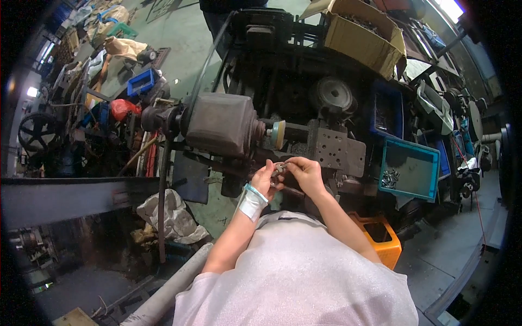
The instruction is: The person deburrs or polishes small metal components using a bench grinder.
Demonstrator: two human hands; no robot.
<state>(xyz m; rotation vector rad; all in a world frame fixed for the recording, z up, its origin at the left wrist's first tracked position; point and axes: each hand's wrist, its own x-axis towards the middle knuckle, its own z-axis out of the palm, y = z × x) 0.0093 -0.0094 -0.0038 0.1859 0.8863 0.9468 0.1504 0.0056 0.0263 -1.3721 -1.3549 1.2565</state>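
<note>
My left hand and my right hand meet in front of my body, just short of the machine. Between them is a small metal part, partly covered by the fingers, so its exact kind does not show. The left fingers curl around it from below, and the right thumb and fingers pinch its other end. A white wrap with a teal edge circles my left wrist. Beyond my hands stands a dark lathe-like machine with a boxy grey headstock and a pale round piece at its spindle.
A drilled metal plate sits right of the spindle. Farther right, a teal tray holds small metal parts. An open cardboard box stands at the back right, an orange plastic stool by my right side. Behind the machine stands another person.
</note>
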